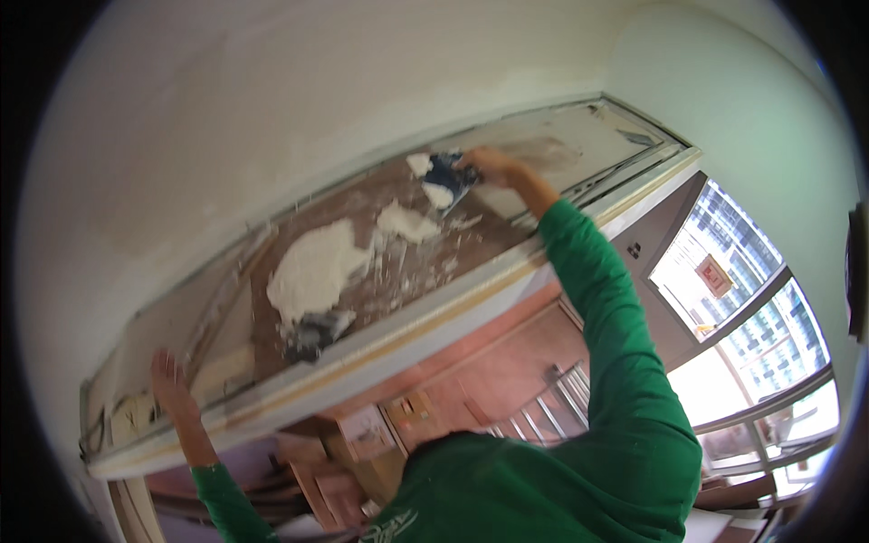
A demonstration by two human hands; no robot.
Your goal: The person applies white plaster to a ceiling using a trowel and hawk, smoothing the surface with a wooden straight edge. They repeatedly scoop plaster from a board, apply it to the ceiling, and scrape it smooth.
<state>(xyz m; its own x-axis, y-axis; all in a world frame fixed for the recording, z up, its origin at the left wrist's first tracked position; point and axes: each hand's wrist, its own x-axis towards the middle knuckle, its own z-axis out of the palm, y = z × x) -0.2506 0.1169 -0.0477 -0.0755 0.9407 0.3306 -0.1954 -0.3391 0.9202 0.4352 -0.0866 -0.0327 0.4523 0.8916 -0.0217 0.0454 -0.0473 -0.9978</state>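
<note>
My right hand (490,167) is closed round the handle of a dark blue putty knife (444,172), whose broad blade carries white filler, over a long recessed ledge. On the ledge's brown board (373,285) lies a large mound of white filler (315,269), with a smaller patch (405,222) beside it. A second dark spreading tool (312,337), smeared with filler, rests at the mound's near edge. My left hand (169,385) is raised at the ledge's left end with its fingers extended and nothing visible in it. Whether it touches the ledge I cannot tell.
A pale raised lip (434,328) runs along the ledge's near side, and a wall (299,100) rises behind. A long strip (226,294) lies across the left part. Far below are a metal ladder (548,403) and cardboard boxes (412,416). Windows (724,262) stand at right.
</note>
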